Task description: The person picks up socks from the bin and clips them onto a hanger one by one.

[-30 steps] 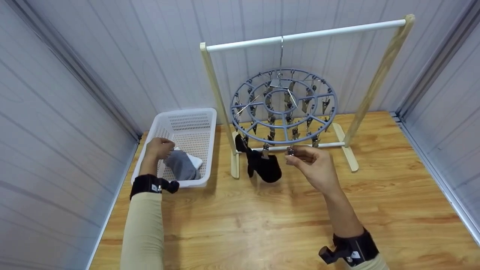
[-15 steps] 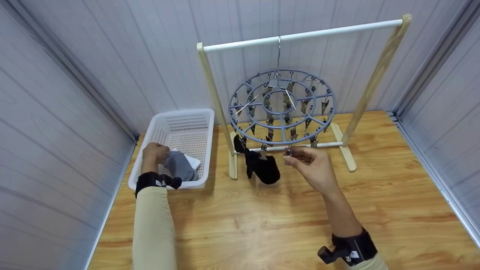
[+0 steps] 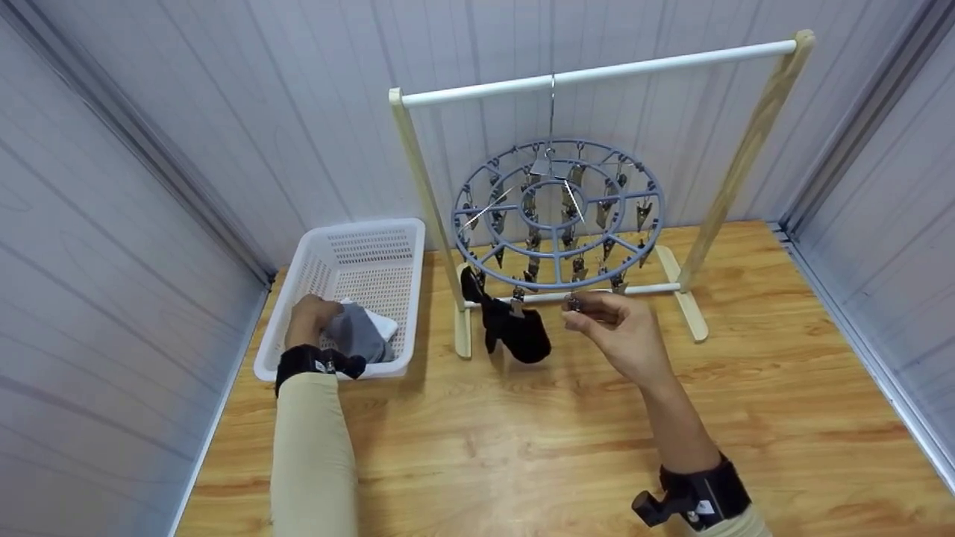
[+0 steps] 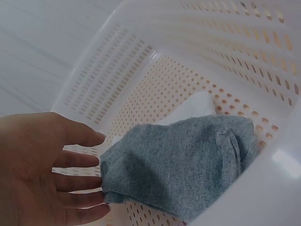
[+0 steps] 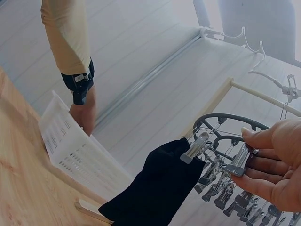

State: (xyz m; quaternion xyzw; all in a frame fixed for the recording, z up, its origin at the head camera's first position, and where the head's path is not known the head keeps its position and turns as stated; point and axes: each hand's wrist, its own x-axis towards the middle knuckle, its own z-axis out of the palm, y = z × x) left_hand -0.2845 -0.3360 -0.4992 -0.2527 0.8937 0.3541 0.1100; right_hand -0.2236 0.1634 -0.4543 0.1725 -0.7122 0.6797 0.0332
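Observation:
My left hand (image 4: 42, 169) is inside the white basket, its fingers extended, with the fingertips right at the near edge of a folded grey sock (image 4: 174, 160). A white cloth item (image 4: 195, 106) lies partly under the sock. At the front of the round clip hanger (image 3: 556, 283), my right hand (image 3: 627, 332) pinches a metal clip (image 5: 240, 160) between thumb and fingers, with no cloth in that clip. Beside it a black sock (image 5: 157, 183) hangs from the hanger by another clip (image 5: 195, 147).
The perforated basket (image 3: 416, 298) stands on the wooden floor (image 3: 477, 447), left of the rack. The hanger hooks over the white bar (image 3: 671, 66) of a wooden-legged rack, with several clips dangling below its rings. Panelled walls (image 3: 298, 112) enclose the space.
My left hand has lowered into the basket and come up to the grey sock. The right hand keeps its pinch on the clip. The view has shifted slightly.

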